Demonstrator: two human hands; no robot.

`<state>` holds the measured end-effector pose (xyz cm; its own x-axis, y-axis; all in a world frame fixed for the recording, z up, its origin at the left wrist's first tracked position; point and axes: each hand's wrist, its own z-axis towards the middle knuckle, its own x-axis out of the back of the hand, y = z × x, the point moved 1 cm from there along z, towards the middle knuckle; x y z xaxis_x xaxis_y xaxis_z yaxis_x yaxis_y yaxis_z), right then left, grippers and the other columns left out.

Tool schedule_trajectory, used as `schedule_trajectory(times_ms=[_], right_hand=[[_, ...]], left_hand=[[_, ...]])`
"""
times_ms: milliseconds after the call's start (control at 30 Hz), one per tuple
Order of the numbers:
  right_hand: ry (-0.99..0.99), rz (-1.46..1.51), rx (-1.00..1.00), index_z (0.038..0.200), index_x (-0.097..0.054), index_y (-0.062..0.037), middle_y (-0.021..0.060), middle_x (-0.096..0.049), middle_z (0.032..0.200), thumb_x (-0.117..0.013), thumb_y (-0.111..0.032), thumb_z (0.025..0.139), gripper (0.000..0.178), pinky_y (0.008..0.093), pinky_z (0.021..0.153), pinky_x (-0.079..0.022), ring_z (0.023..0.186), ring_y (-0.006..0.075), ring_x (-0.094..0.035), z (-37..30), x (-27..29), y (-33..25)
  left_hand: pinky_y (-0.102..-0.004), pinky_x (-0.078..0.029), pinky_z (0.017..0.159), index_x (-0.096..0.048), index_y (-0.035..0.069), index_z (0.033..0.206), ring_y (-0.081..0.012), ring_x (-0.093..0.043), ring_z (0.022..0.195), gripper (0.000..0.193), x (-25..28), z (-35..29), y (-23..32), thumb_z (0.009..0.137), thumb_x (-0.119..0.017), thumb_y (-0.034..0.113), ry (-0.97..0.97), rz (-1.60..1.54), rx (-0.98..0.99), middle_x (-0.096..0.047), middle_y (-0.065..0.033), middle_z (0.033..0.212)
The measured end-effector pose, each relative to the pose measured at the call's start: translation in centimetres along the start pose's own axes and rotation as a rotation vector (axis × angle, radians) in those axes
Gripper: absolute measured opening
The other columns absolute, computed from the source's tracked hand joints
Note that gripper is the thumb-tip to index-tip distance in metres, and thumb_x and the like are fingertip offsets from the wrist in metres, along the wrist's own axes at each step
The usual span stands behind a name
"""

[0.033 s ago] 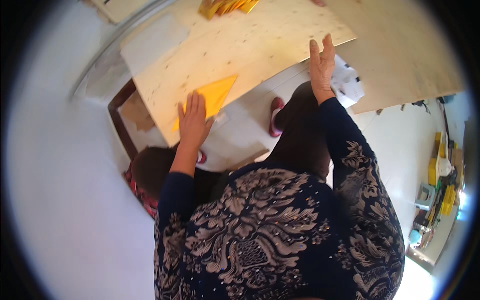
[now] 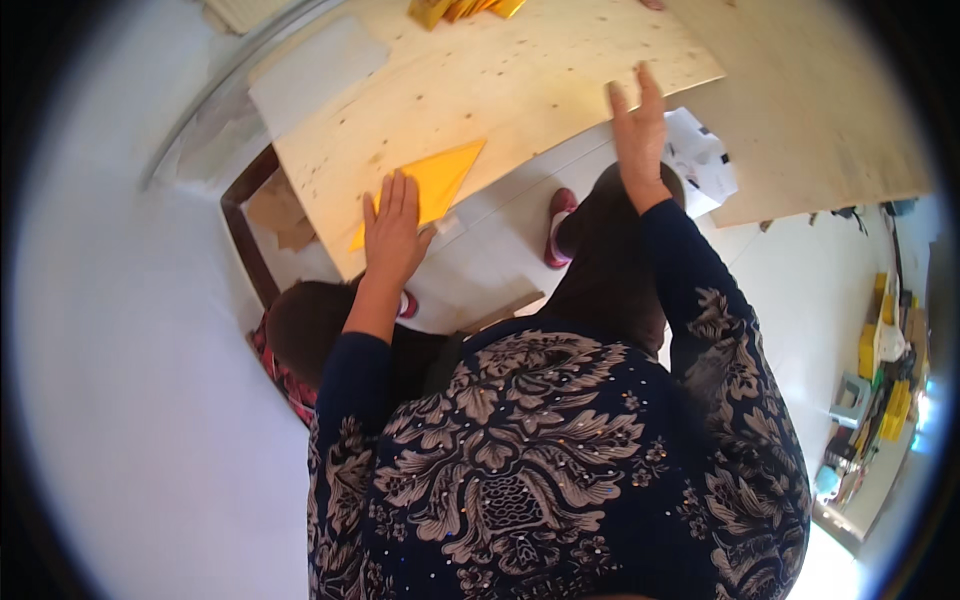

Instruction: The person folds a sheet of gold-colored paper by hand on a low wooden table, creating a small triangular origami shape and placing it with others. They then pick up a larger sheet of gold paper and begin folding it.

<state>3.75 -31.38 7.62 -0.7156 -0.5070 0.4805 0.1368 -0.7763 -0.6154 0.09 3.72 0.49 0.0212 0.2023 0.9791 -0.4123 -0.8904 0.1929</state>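
The left grip [image 2: 394,235], a bare hand, is flat rather than closed: its extended fingers lie over a bright yellow, flat, pointed piece that looks like paper or thin card [image 2: 447,172], with nothing visibly pinched. That piece sits at the near edge of a pale, knot-speckled wooden tabletop [image 2: 490,95], toward its left end, its sharp corner pointing away to the right. It should be feather-light, fairly bendable, apt to slide on the wood and easy to crease (the smooth look suggests as much), so a gentle pinch at that free corner or along the near edge would suit it. The left wrist is roughly straight, back of the hand up, thumb set apart. The right grip [image 2: 640,135] holds nothing visible, thumb and fingers well parted and pointing away, raised by the tabletop's near edge, beside a white crumpled bag with dark marks [image 2: 700,165]. Farther out lie a thin greyish-white sheet [image 2: 318,75] and a cluster of glossy golden-yellow pieces [image 2: 465,10].
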Motion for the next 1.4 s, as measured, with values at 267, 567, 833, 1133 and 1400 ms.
schedule_trajectory(times_ms=[267, 567, 833, 1133, 1400], right_hand=[[-0.643, 0.205, 0.459, 0.131, -0.056, -0.0051, 0.0149, -0.055, 0.136, -0.062, -0.019, 0.093, 0.041, 0.0420, 0.109, -0.036, 0.129, 0.0309, -0.049, -9.3, -9.1, -9.5], [-0.688, -0.179, 0.615, 0.136, -0.050, -0.0014, 0.0151, -0.045, 0.146, -0.053, -0.038, 0.094, 0.055, 0.0452, 0.115, -0.025, 0.140, 0.0279, -0.036, -10.5, -12.5, -6.0], [-0.721, -0.414, 0.484, 0.134, -0.051, -0.0018, 0.0157, -0.043, 0.147, -0.052, -0.039, 0.096, 0.053, 0.0479, 0.116, -0.021, 0.141, 0.0291, -0.034, -7.2, -8.8, -2.8], [-0.754, -0.181, 0.598, 0.135, -0.048, -0.0002, 0.0170, -0.041, 0.148, -0.053, -0.038, 0.095, 0.055, 0.0451, 0.116, -0.022, 0.141, 0.0294, -0.033, -9.7, -10.9, -6.8], [-0.655, -0.263, 0.619, 0.136, -0.047, 0.0001, 0.0163, -0.041, 0.148, -0.053, -0.037, 0.096, 0.056, 0.0448, 0.116, -0.023, 0.141, 0.0286, -0.034, -8.5, -11.2, -6.3]], left_hand=[[-0.0491, -0.011, 0.119, -0.029, 0.003, 0.149, -0.0287, -0.019, 0.147, 0.094, 1.2, -0.6, -0.2, 0.075, -0.077, 0.038, -0.007, -0.006, -0.044, -0.024, -0.0155, 0.158], [-0.0478, -0.010, 0.120, -0.029, 0.001, 0.148, -0.0275, -0.019, 0.147, 0.099, 0.7, 2.0, -0.1, 0.074, -0.076, 0.046, -0.033, -0.028, -0.022, -0.025, -0.0170, 0.157], [-0.0488, -0.009, 0.120, -0.026, 0.003, 0.150, -0.0266, -0.018, 0.148, 0.096, 0.3, 1.1, 0.1, 0.077, -0.074, 0.043, -0.112, 0.053, 0.048, -0.022, -0.0152, 0.159], [-0.0499, -0.009, 0.119, -0.025, 0.004, 0.151, -0.0266, -0.016, 0.148, 0.095, 0.7, 0.7, 0.0, 0.079, -0.072, 0.042, -0.094, 0.071, 0.026, -0.020, -0.0148, 0.159], [-0.0516, -0.009, 0.119, -0.026, 0.002, 0.150, -0.0266, -0.016, 0.148, 0.105, 1.0, 2.0, 0.6, 0.073, -0.074, 0.053, -0.071, 0.036, 0.080, -0.021, -0.0159, 0.159]])
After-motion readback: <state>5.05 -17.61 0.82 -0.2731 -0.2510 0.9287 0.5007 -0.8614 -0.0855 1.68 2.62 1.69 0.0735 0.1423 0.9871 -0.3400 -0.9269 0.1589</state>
